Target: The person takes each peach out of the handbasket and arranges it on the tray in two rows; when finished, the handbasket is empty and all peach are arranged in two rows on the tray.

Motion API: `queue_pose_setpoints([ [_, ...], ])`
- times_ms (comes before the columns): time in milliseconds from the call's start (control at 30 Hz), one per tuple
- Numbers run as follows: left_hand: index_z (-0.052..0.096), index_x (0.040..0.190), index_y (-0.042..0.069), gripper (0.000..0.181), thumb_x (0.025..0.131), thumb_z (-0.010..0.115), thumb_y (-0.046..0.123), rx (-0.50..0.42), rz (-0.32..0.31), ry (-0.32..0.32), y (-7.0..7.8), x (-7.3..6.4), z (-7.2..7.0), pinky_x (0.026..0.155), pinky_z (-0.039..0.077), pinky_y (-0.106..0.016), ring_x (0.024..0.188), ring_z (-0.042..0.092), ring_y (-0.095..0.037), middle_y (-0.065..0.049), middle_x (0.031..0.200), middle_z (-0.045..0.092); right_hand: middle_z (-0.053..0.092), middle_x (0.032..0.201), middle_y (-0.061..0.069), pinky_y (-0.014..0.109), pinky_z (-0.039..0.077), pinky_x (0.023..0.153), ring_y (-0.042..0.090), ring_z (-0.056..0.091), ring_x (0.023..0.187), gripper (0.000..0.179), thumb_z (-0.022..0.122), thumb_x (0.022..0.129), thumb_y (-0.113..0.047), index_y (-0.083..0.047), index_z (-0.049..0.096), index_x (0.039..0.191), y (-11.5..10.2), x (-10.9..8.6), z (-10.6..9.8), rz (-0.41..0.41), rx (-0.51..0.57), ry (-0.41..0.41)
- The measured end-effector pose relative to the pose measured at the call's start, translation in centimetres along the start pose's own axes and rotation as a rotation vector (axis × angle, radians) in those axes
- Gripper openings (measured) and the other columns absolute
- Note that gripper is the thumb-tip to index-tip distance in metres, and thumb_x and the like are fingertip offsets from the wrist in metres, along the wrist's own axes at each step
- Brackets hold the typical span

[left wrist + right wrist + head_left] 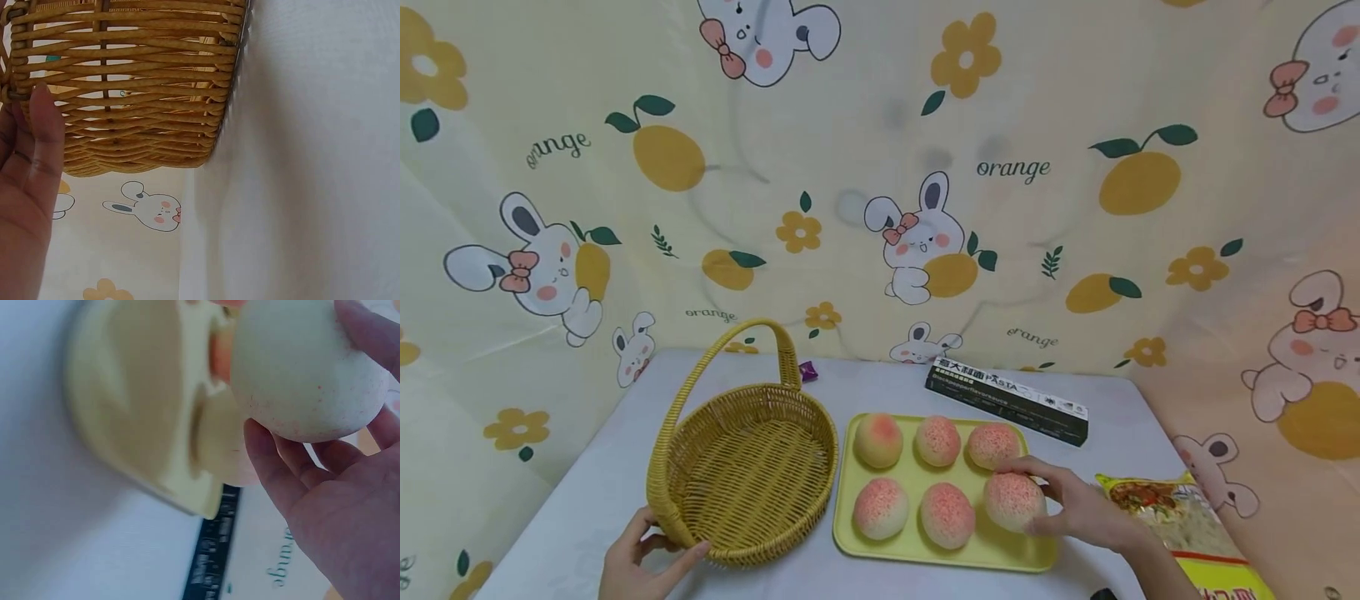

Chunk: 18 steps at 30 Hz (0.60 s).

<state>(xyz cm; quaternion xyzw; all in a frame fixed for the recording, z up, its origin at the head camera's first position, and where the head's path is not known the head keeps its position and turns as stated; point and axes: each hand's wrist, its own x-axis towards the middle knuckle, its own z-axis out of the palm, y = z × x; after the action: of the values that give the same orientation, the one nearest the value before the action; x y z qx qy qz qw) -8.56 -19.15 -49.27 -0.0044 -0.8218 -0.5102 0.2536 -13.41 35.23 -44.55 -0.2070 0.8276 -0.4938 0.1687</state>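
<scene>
In the head view my right hand [1078, 510] grips a pink-and-white peach [1013, 502] between thumb and fingers, over the right side of a yellow tray [947, 560]. The right wrist view shows this peach [306, 369] raised off the tray [134, 381], its pale side facing the camera. Several more peaches, such as one with an orange-pink top [878, 440], sit on the tray in two rows. At the left, my left hand [643, 560] holds the near-left rim of a wicker basket [752, 475] by the foot of its handle. Its thumb lies against the woven wall [144, 94].
Behind the tray lies a black-and-white pasta box [1007, 400]. A yellow food packet [1187, 525] is at the right, beneath my right forearm. Beyond the basket is a small purple wrapped item [808, 372]. A printed cloth [850, 100] hangs around the white table [580, 483].
</scene>
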Motion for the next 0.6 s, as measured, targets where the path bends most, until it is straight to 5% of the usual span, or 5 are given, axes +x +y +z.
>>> queue_pose_setpoints([
  [233, 0.061, 0.104, -0.003, 0.051, 0.062, 0.087, -0.015, 0.005, 0.009, 0.001, 0.1, 0.1, 0.0, 0.058, 0.052, -0.021, 0.075, 0.056, -0.005, -0.002, 0.089, 0.061, 0.052, 0.139, 0.011, 0.030, 0.043, 0.098, 0.002, 0.046, 0.122, 0.071, 0.080, 0.075, -0.010, -0.009, 0.051, 0.139, 1.5, -0.3, 1.5, -0.014, -0.044, 0.032],
  [467, 0.062, 0.106, -0.002, 0.051, 0.063, 0.088, -0.013, 0.016, -0.010, 0.000, -0.1, 0.1, 0.0, 0.058, 0.052, -0.021, 0.076, 0.056, -0.004, 0.001, 0.090, 0.061, 0.046, 0.143, 0.012, 0.063, 0.031, 0.105, -0.003, 0.040, 0.125, 0.074, 0.080, 0.072, -0.008, -0.009, 0.049, 0.139, 2.1, -0.2, 2.6, 0.024, -0.024, 0.054],
  [600, 0.062, 0.105, -0.002, 0.050, 0.063, 0.088, -0.012, 0.033, -0.031, -0.001, 0.1, 0.1, 0.1, 0.058, 0.052, -0.021, 0.076, 0.056, -0.004, -0.003, 0.089, 0.062, 0.044, 0.144, 0.013, 0.064, 0.029, 0.107, -0.006, 0.038, 0.123, 0.075, 0.079, 0.074, -0.006, -0.008, 0.046, 0.141, 2.2, -0.2, 3.0, 0.080, 0.000, 0.058],
])
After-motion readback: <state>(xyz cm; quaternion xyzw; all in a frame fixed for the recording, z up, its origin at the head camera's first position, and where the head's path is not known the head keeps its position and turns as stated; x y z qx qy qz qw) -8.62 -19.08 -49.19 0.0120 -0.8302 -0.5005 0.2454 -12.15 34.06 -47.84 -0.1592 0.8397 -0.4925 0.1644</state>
